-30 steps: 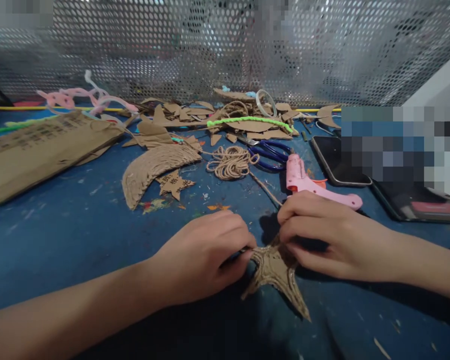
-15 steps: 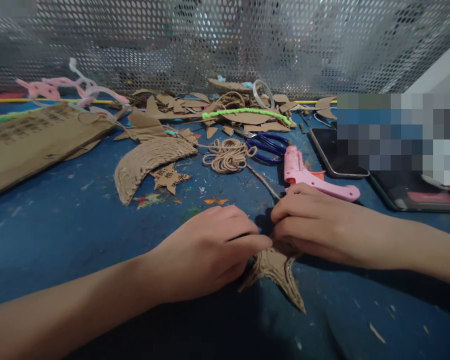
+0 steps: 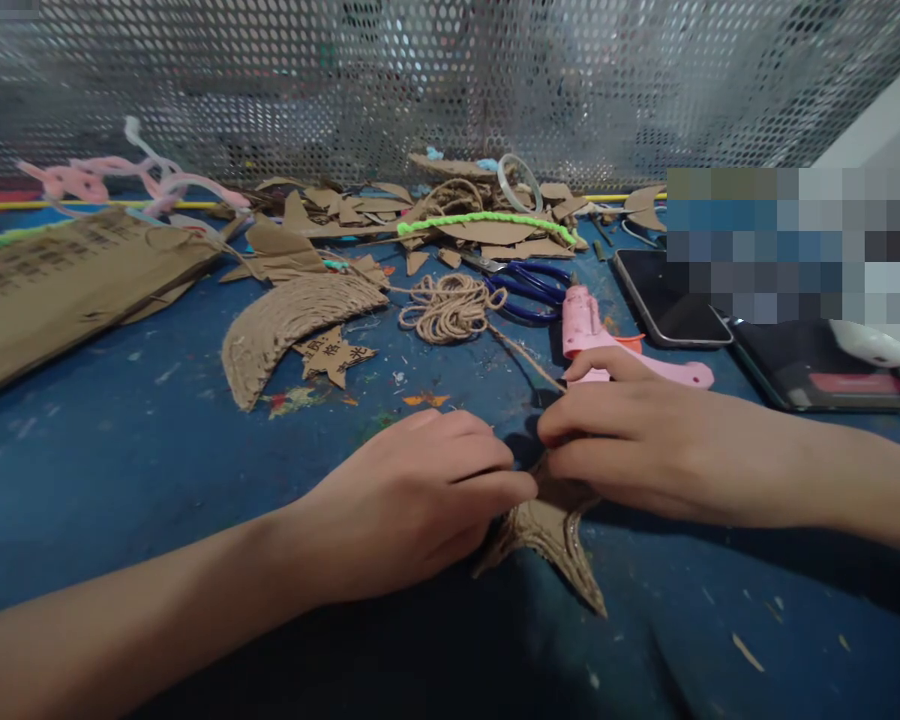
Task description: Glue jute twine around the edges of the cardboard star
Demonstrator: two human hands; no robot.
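Between my hands is a cardboard star [image 3: 544, 522] with twine along its edges; its upper points are hidden by my fingers. My left hand [image 3: 427, 500] is closed on the star's left side. My right hand [image 3: 630, 435] is closed at the star's top, where the twine [image 3: 529, 358] runs in under its fingers. That strand leads back to a loose coil of twine [image 3: 450, 308]. Just behind my right hand lies a pink glue gun [image 3: 581, 320], partly covered by the fingers. A twine-covered crescent [image 3: 292, 325] and a small cardboard star with writing [image 3: 336, 357] lie to the left.
Blue-handled scissors [image 3: 532, 290] lie behind the glue gun. Two phones, one a dark phone [image 3: 671, 300], are at the right. Cardboard scraps [image 3: 495, 238] and a tape ring [image 3: 520, 183] are heaped against the perforated metal screen [image 3: 345, 90]. A cardboard sheet [image 3: 67, 290] lies left.
My right index finger has lifted and stretched a little over the glue gun. My left hand keeps its grip on the star. The whole view has shifted slightly.
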